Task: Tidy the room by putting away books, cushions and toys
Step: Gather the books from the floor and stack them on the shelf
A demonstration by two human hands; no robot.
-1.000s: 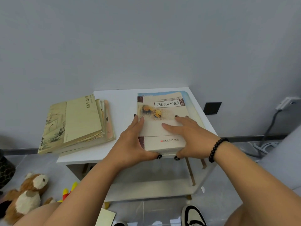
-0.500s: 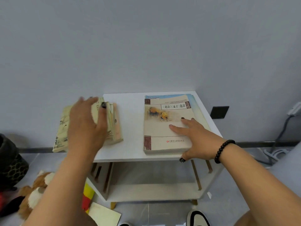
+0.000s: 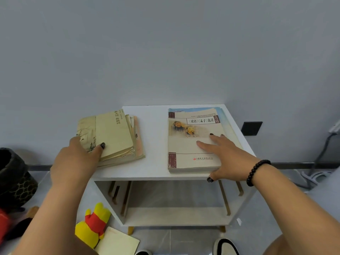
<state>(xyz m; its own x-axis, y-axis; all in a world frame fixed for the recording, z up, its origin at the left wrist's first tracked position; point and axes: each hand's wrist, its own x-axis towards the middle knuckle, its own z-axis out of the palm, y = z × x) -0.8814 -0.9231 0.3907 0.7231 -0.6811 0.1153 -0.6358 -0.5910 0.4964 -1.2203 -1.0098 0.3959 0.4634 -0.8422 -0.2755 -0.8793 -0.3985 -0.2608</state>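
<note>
Room: grey wall (image 3: 165, 52) behind a small white table (image 3: 156, 170) with an open shelf below; pale floor (image 3: 184, 240) around it.
Floor, nearest: a yellow toy (image 3: 93, 227) in a red top lies at the table's left foot, just beside a loose notebook (image 3: 117, 243). Both look not yet put away. A shoe (image 3: 225, 246) shows at the bottom edge.
Floor, left: a dark basket (image 3: 14, 177) stands near the wall, with red and dark soft things under it, too cut off to name.
Left hand: the left hand (image 3: 77, 161) grips the near left corner of the left stack (image 3: 114, 137), thumb on top of the cover, other fingers hidden under the overhanging edge. That grip suits pulling or squaring the stack.
Left stack: about 4 worn books, fanned and skewed, hanging past the table's left edge, so it probably wants straightening.
Right hand: the right hand (image 3: 226, 159) lies flat on the right stack (image 3: 193, 140), fingers straight and spread, thumb hooked at the near edge, likely to hold it steady. A bead bracelet (image 3: 256, 172) circles the wrist.
Right stack: at least 2 books, edges roughly aligned, square to the table's right side.
Shelf: the lower shelf (image 3: 174, 216) shows nothing on it.
Far: a dark wall plate (image 3: 251, 128) and a cable (image 3: 323, 153) at the right.
Progress: books gathered on the table; toys remain on the floor.
</note>
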